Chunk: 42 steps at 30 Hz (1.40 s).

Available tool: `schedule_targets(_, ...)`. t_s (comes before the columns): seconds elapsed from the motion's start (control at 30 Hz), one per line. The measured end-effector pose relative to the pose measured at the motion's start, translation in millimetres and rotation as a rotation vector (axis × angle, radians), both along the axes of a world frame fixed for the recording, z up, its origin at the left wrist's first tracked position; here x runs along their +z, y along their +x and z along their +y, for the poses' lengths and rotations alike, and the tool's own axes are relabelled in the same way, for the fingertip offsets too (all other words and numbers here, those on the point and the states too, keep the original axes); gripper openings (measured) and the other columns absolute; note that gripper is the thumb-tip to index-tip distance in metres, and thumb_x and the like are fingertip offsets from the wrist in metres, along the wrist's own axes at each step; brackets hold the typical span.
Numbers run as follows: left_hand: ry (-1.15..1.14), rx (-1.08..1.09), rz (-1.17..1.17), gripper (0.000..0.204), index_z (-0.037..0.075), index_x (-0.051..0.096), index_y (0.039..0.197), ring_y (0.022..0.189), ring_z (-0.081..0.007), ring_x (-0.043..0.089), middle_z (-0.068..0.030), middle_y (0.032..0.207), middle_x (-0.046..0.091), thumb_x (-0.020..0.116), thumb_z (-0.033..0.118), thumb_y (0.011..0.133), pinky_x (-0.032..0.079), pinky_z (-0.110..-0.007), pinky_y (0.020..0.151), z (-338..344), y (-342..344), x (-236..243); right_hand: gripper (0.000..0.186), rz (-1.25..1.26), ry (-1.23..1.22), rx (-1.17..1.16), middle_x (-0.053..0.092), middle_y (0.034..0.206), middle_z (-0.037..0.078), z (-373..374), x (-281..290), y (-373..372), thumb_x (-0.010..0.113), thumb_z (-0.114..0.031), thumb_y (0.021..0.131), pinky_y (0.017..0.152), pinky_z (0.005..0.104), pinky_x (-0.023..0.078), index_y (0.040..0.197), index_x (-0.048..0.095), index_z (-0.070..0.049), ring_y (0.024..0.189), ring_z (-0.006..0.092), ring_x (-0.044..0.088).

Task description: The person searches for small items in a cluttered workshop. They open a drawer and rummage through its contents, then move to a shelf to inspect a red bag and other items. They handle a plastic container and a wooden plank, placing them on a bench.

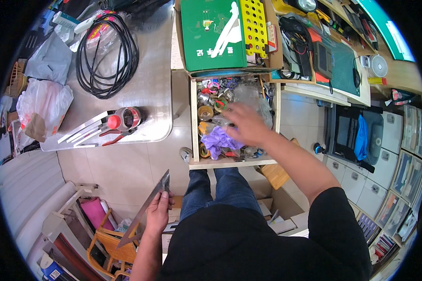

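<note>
My left hand [161, 206] grips a long, flat grey metal piece [144, 210], held at a slant low to the left of my legs. My right hand [244, 122], slightly blurred, reaches into an open pale wooden drawer [229, 164], fingers apart over its jumbled contents; whether they touch anything is unclear. In the drawer lie crumpled purple gloves or cloth [218, 140], tape rolls [205, 112], clear bags [262, 100] and small mixed hardware. My right fingertips are near a green ring [221, 105] and the purple bundle.
A steel table [154, 122] at left holds coiled black cable [105, 56], a bottle [126, 119], pliers, white strips and bags. A green box [206, 28] sits behind the drawer, a cluttered bench [342, 93] at right. A rattan chair [112, 243] stands lower left.
</note>
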<state>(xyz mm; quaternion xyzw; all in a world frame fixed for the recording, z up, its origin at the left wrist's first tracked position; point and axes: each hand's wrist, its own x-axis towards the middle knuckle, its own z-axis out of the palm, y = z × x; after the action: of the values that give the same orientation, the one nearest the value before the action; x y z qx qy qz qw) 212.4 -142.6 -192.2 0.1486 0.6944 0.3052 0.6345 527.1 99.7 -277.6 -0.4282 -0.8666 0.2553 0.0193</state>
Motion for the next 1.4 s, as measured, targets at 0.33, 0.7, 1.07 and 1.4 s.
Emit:
schedule_targets(0.33,0.02,-0.052,0.057,0.024,0.004,0.062,0.108,0.08,-0.0077,0.055,0.0001,0.091,0.061,0.05,0.024,0.106,0.045,-0.024,0.071,1.8,1.7,4.1,0.021,-0.148,-0.037,0.296,0.06,0.121,0.012,-41.7,-33.4,-13.6,0.06,-0.02,0.082,0.101,0.045,0.04,0.098,0.071,-0.01,0.121,0.0314,0.052)
schedule_targets(0.7,0.054,-0.023,0.049,0.024,0.004,0.062,0.108,0.078,-0.0073,0.055,-0.0005,0.091,0.06,0.05,0.025,0.106,0.044,-0.023,0.068,-5.2,-3.7,6.0,0.015,-0.302,0.14,0.025,0.061,0.108,0.009,-7.2,-31.8,23.6,0.06,-0.015,0.08,0.098,0.044,0.039,0.086,0.073,-0.009,0.113,0.029,0.053)
schedule_targets(1.07,0.014,-0.025,0.071,0.025,0.004,0.061,0.108,0.076,-0.0072,0.053,-0.0002,0.087,0.059,0.049,0.026,0.106,0.043,-0.022,0.068,-10.5,-4.5,2.6,0.037,0.021,0.162,-0.146,0.057,0.126,0.014,-11.2,-24.5,24.7,0.069,-0.021,0.076,0.104,0.0511,0.037,0.111,0.067,-0.007,0.123,0.0345,0.05)
schedule_targets(1.4,0.021,0.046,0.031,0.024,0.005,0.063,0.103,0.076,-0.0075,0.056,-0.0005,0.086,0.061,0.05,0.026,0.106,0.044,-0.023,0.066,-2.3,-13.0,2.0,0.053,0.143,0.097,-0.201,0.043,0.145,0.021,-109.4,17.5,44.0,0.07,-0.022,0.079,0.112,0.0541,0.031,0.128,0.059,-0.006,0.137,0.0421,0.038)
